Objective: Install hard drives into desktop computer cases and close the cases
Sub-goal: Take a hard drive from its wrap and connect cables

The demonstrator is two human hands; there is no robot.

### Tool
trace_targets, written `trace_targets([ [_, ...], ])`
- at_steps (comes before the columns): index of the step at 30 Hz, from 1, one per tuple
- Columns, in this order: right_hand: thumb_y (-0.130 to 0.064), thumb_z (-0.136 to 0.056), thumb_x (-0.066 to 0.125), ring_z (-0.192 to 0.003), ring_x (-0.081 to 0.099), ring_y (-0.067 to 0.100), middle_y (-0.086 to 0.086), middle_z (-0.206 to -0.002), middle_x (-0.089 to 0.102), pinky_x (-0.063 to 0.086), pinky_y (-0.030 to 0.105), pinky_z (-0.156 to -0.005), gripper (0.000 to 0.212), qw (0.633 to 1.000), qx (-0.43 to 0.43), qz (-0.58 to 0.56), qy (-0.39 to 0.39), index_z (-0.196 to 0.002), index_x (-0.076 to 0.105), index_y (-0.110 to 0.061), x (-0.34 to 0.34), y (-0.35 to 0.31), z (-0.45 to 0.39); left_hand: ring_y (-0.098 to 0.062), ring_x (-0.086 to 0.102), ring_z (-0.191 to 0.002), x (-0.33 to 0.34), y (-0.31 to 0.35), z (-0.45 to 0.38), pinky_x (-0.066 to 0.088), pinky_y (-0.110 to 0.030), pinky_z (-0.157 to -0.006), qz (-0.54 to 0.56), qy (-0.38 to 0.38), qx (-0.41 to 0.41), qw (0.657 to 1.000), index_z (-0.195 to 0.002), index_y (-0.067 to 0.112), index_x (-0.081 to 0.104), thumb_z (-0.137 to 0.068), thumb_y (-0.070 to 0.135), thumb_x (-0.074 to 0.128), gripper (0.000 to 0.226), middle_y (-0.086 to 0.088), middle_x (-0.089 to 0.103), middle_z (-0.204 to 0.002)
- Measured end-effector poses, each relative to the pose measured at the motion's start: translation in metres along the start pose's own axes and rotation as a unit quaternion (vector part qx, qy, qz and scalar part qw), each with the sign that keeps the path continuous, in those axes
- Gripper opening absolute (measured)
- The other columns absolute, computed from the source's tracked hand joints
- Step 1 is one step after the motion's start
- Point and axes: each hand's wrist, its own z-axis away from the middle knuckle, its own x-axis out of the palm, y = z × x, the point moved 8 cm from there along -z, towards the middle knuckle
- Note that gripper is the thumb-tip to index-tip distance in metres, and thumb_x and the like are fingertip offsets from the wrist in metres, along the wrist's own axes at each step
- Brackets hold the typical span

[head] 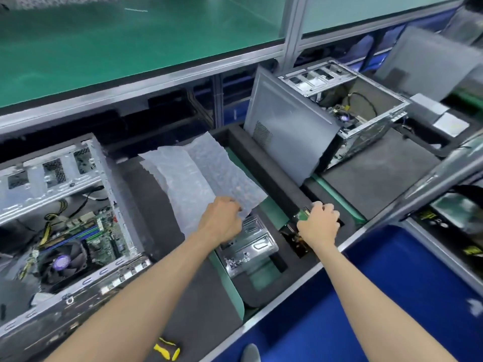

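An open desktop case [60, 218] lies at the left, its motherboard and fan showing. A second open case [347, 105] stands at the back right with a grey side panel [287, 126] leaning against it. My left hand [222, 220] pinches the near edge of a bubble-wrap sheet [198, 173] and holds it up over a metal drive bracket [248, 244] lying in a foam tray. My right hand [318, 226] grips a hard drive [302, 215] with a green circuit board at a slot in the black foam; most of the drive is hidden.
Black foam pads [379, 178] cover the conveyor. A yellow-and-black screwdriver [167, 348] lies at the near edge. Another grey panel [428, 61] stands at the far right. A metal rail [431, 189] crosses the right side, with a blue surface [392, 283] below it.
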Motion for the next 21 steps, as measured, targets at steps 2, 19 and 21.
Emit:
trace_targets([
  [2,-0.03,-0.085,0.072,-0.128,0.04,0.037,0.016,-0.136,0.043,0.039,0.048,-0.101,0.057,0.997,0.016,0.06,-0.039,-0.131,0.045,-0.011,0.006,0.019,-0.005,-0.032,0.053,-0.125,0.005,0.008,-0.009,0.044,-0.038,-0.1,0.008,0.0,0.007,1.0,-0.122,0.013,0.07,-0.091,0.015,0.053,0.035,-0.009,0.058,-0.137],
  [19,-0.003,-0.08,0.062,-0.062,0.05,0.025,0.004,-0.071,0.051,0.038,0.037,-0.052,0.027,0.986,-0.164,-0.041,0.016,-0.092,0.038,-0.01,-0.026,-0.034,-0.021,-0.046,0.027,-0.132,-0.013,-0.121,-0.002,0.033,-0.054,-0.107,0.186,0.187,-0.47,0.842,-0.144,0.017,0.021,-0.077,0.021,0.071,0.084,-0.019,0.021,-0.151],
  [21,-0.005,-0.078,0.063,-0.065,0.05,0.025,0.004,-0.075,0.054,0.042,0.038,-0.056,0.028,0.982,-0.155,-0.096,0.044,-0.094,0.041,-0.011,-0.042,-0.043,-0.025,-0.046,0.033,-0.127,-0.001,-0.134,0.001,0.037,-0.052,-0.102,0.257,0.173,-0.499,0.81,-0.144,0.021,0.014,-0.074,0.013,0.077,0.094,-0.02,0.02,-0.149],
])
